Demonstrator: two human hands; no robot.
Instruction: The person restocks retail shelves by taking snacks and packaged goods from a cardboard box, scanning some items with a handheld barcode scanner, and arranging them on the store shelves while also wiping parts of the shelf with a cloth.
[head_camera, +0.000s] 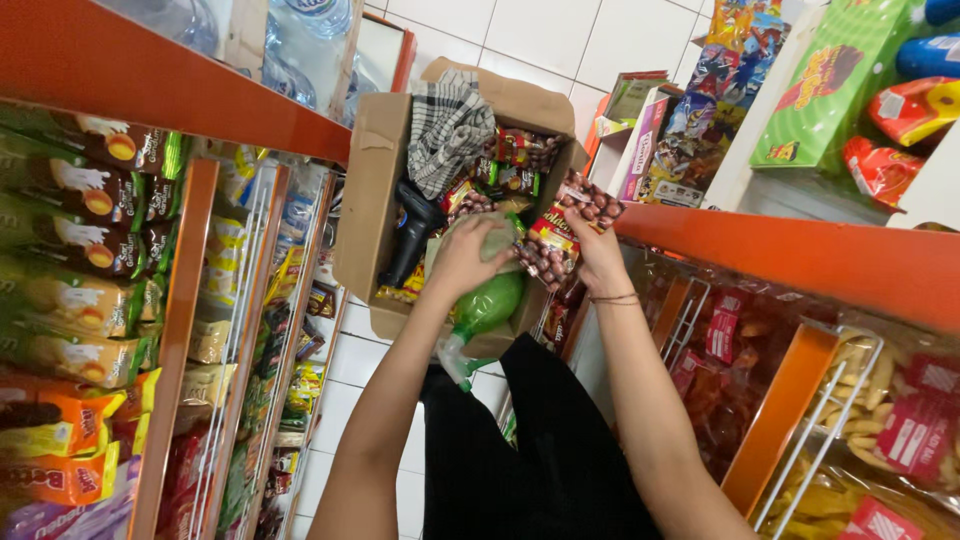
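Left hand: closed over a green spray bottle, just inside the cardboard box.
Right hand: gripping a peanut snack packet above the box's near edge.
Doing it well: lift the packet clear without snagging neighbouring packets.

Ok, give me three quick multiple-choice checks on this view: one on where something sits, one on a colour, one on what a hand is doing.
1. Where is the checked cloth?
A. In the cardboard box
B. On the floor
C. On the right shelf

2. What colour is the spray bottle?
A. Red
B. Green
C. Blue

3. What is the right hand doing?
A. Hanging empty
B. Pressing the floor
C. Gripping snack packets

Answers:
1 A, the cloth lies at the box's far end.
2 B, its body is green, under the left hand.
3 C, the fingers close around packets at the box's edge.
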